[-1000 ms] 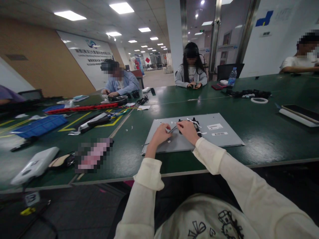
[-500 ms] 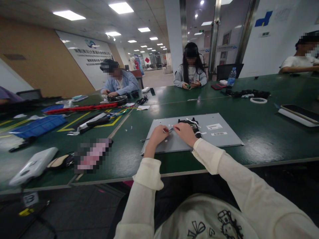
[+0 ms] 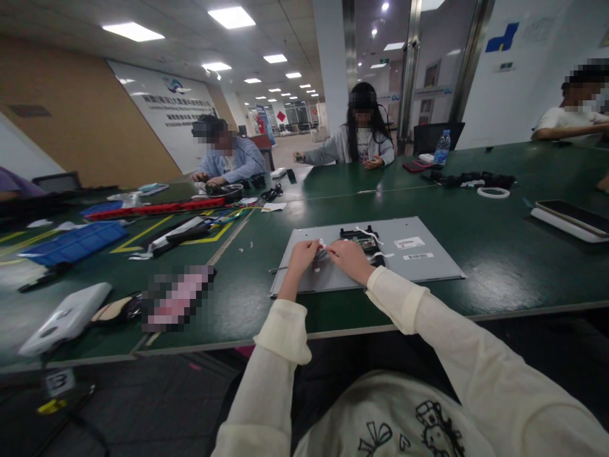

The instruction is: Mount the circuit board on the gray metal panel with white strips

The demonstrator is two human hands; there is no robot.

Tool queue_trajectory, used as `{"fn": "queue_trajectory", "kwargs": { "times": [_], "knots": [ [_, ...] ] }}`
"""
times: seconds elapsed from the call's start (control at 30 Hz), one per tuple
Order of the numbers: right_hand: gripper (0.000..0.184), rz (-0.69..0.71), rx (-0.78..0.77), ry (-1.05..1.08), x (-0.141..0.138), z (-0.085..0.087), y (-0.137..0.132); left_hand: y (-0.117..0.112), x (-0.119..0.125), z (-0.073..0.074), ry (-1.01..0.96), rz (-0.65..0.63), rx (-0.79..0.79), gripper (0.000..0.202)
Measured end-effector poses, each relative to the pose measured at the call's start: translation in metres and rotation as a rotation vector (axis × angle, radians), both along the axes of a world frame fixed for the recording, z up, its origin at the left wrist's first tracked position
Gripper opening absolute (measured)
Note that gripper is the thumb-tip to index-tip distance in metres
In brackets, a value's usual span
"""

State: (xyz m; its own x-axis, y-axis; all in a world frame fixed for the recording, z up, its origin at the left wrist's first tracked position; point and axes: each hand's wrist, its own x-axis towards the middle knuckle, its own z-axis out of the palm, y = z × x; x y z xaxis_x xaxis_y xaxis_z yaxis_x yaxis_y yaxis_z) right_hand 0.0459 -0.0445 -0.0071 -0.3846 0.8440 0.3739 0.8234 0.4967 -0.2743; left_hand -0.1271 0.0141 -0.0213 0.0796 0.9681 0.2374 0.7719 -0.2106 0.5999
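Observation:
A grey flat panel [image 3: 333, 223] lies on the green table in front of me, with paper labels on its right side. On its middle sits a black-framed circuit board [image 3: 364, 238] with white tape strips. My left hand [image 3: 303, 259] is over the panel's left part, its fingers pinched together. Close beside it, my right hand [image 3: 351, 260] is also pinched, at the left edge of the board. A small whitish bit shows between the two sets of fingertips, too small to name. A thin grey rod [image 3: 276, 271] sticks out left of my left wrist.
Left of me lie a white device [image 3: 66, 317], a pink item [image 3: 178, 298] and a blue basket [image 3: 76, 243]. A phone [image 3: 573, 216] lies at the right, a white ring [image 3: 493, 192] and a water bottle [image 3: 442, 149] farther back. Several people sit around the table.
My fingertips have shifted slightly and come closer together, and the thin shaft between them is less visible. The person across has stretched one arm out toward the left.

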Motion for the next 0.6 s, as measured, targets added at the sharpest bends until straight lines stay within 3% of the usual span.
{"fn": "queue_trajectory", "kwargs": {
  "times": [0.1, 0.3, 0.6],
  "knots": [
    [0.035, 0.012, 0.003, -0.049, -0.0012, 0.0004, -0.0037, 0.0020, -0.0001, -0.0034, -0.063, 0.007, 0.010, 0.051],
    [0.034, 0.037, 0.024, -0.120, -0.0014, -0.0005, -0.0070, 0.0054, 0.0000, -0.0073, -0.176, 0.050, 0.073, 0.028],
    [0.030, 0.075, 0.055, -0.151, -0.0014, -0.0023, -0.0085, 0.0039, 0.0020, -0.0079, -0.003, 0.028, 0.140, 0.018]
  ]
}}
